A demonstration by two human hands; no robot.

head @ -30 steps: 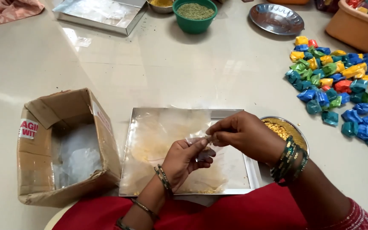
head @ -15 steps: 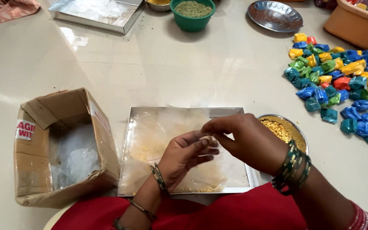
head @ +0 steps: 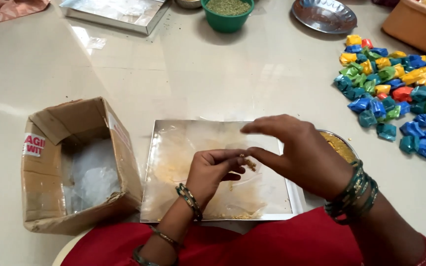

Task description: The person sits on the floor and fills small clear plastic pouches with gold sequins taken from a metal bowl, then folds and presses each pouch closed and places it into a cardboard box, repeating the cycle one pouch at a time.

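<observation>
While a red garment (head: 272, 244) fills the near edge of the view, the left hand (head: 215, 170) sits just above it, curled palm-up over a shiny steel tray (head: 173, 148); its fingers are bent inward around a small clump of golden crumbly mix (head: 249, 162), which lies at its fingertips above the tray's middle; the right hand (head: 299, 152) hovers beside it, thumb touching the clump from the right while the other fingers are spread and lifted above, closed on nothing; bangles ring both wrists; the tray bears a yellowish dusting and loose crumbs along its near rim; just behind the right hand a small steel bowl (head: 341, 145) of the same golden mix peeks out, touching or nearly touching the tray's right edge; to the left of the tray stands an open cardboard box (head: 50, 207) with clear plastic sheets (head: 89, 175) inside; farther right lies a heap of blue, green, yellow and red wrapped pieces (head: 395, 88); at the far edge are a green bowl (head: 227, 22) of greenish grains, an empty steel plate (head: 324, 15), a second flat tray (head: 114, 12) and an orange container (head: 415, 24).
</observation>
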